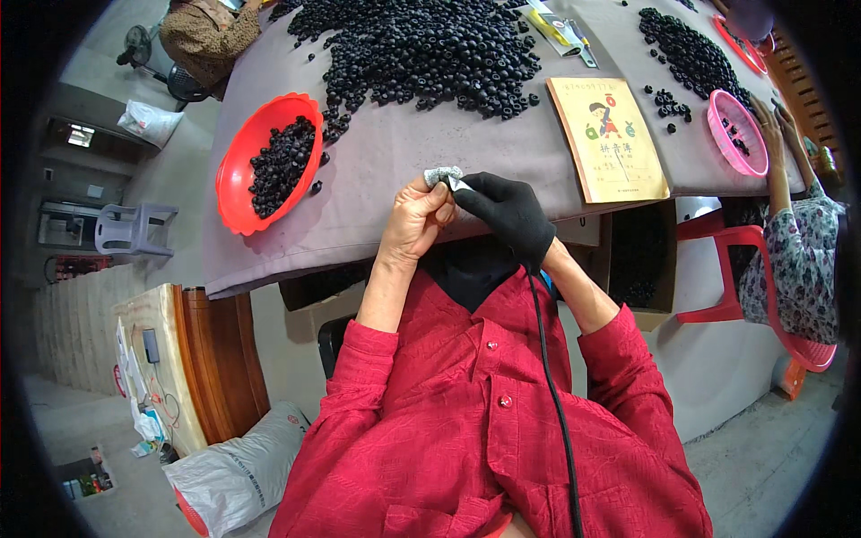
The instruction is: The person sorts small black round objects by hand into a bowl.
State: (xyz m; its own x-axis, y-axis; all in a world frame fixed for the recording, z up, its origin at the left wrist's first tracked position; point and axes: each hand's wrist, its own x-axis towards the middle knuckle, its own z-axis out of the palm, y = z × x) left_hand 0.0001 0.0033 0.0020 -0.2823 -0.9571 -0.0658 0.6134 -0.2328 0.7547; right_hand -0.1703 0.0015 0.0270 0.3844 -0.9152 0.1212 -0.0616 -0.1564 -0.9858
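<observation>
My bare left hand is closed just above the table's front edge, fingers curled in. At its fingertips is a small white and grey speckled piece, like tape or cloth; whether it is wrapped round a finger or only held, I cannot tell. In a black glove, my right hand pinches the near end of that piece, touching the left fingers. A black cord runs down from the right wrist over my red shirt. Left of my hands stands a red scalloped bowl, partly filled with small black bead-like pieces.
A big heap of black pieces covers the far part of the grey-clothed table. To the right lie a yellow booklet and a clear packet. Another person's hands are beside a pink basket. An open carton stands below.
</observation>
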